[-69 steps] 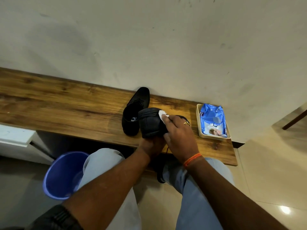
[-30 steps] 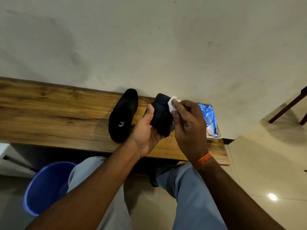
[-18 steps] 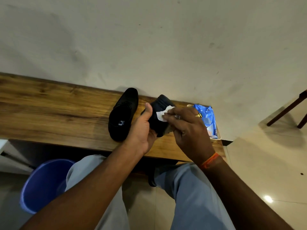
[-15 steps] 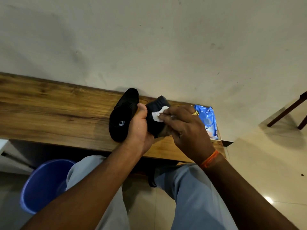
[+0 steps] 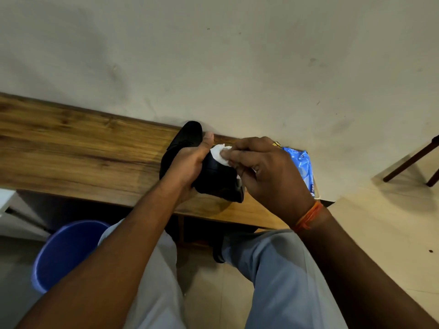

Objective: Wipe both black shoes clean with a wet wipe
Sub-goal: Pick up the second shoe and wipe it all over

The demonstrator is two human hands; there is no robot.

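My left hand (image 5: 187,165) grips one black shoe (image 5: 218,181) and holds it just above the front edge of the wooden bench (image 5: 71,153). My right hand (image 5: 266,172) presses a folded white wet wipe (image 5: 219,155) against the top of that shoe, next to my left thumb. The second black shoe (image 5: 185,138) lies on the bench behind my left hand, toe towards the wall, partly hidden.
A blue wet-wipe pack (image 5: 301,167) lies in a tray at the bench's right end, mostly hidden by my right hand. A blue bucket (image 5: 61,252) stands on the floor at the left by my knee. Dark chair legs (image 5: 413,162) stand at the far right.
I tilted the held shoe and brought it lower and closer to me. My right hand slid the wipe from the shoe's upper right edge to its left, beside my left thumb.
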